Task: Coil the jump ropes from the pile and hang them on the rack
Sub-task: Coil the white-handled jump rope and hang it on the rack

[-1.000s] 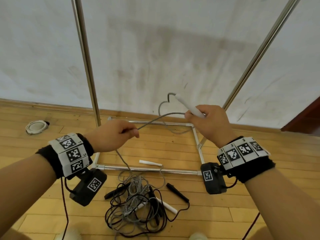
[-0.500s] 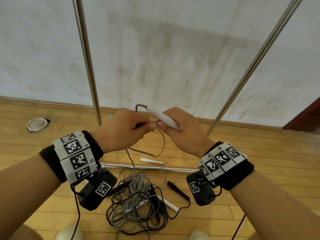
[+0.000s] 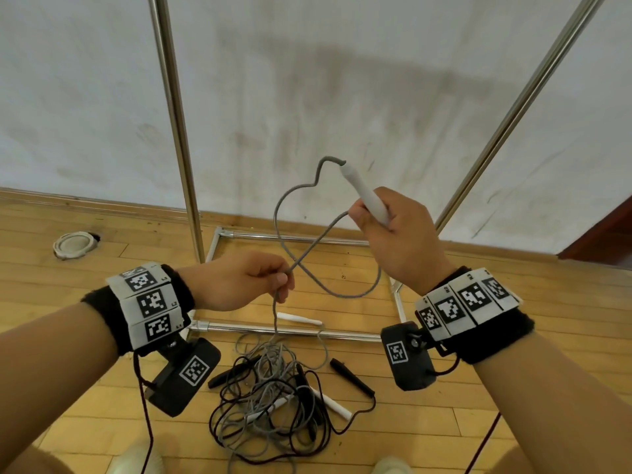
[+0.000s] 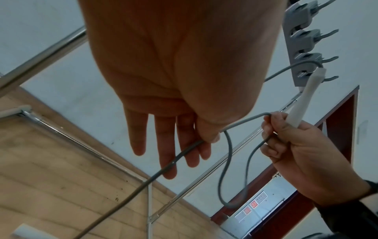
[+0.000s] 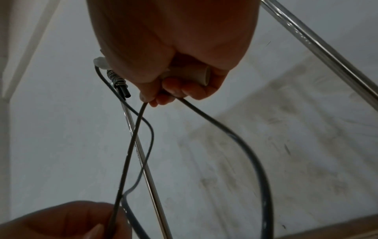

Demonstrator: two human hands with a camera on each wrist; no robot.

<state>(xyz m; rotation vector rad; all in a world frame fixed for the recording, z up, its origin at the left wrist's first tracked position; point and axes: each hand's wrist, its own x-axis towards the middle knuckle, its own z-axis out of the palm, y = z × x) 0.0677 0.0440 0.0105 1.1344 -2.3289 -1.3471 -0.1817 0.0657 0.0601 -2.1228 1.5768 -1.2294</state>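
Note:
My right hand grips the white handle of a grey jump rope, and its fingers also pinch a loop of the grey cord that hangs below. My left hand, lower and to the left, pinches the same cord between thumb and fingers; from there the cord drops to the tangled pile of grey and black ropes on the floor. In the left wrist view the handle points up toward a grey hook strip. In the right wrist view the handle's butt end shows in my fist.
The rack's metal uprights and floor frame stand against the white wall. A loose white handle and black handles lie by the pile. A white ring sits on the wooden floor at left; a dark red door at right.
Half a second ago my hands met at the handle. They have since parted: the left went down and left along the cord, and a fresh loop hangs from the right.

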